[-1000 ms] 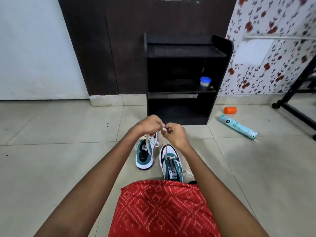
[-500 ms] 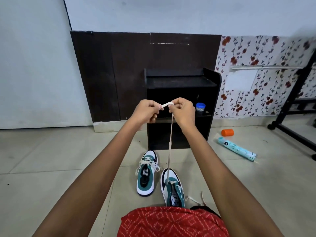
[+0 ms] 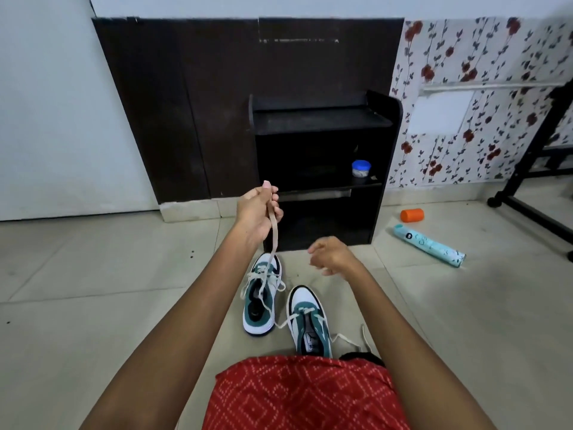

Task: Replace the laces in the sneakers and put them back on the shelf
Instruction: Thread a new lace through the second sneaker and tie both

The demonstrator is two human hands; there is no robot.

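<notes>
Left hand (image 3: pixel 259 212) raised in front of the black shelf (image 3: pixel 322 169), fingers (image 3: pixel 274 193) pinched on one end of a beige lace (image 3: pixel 273 231). Lace hanging taut from that grip, passing over the left sneaker (image 3: pixel 260 301) and running to the eyelets of the right sneaker (image 3: pixel 307 321). Right hand (image 3: pixel 333 256) lower and to the right, empty, fingers loosely curled and parted, slightly blurred. Both green-and-white sneakers side by side on the tiled floor (image 3: pixel 93 290), toes toward the shelf, just ahead of a red patterned garment (image 3: pixel 300 395). Another loose lace end trailing on the floor right of the right sneaker. Small blue-lidded jar (image 3: pixel 361 168) on the middle board of the shelf. Orange cylinder (image 3: pixel 411 215) and teal tube (image 3: pixel 429 245), perhaps a bottle, lying on the floor to the right.
</notes>
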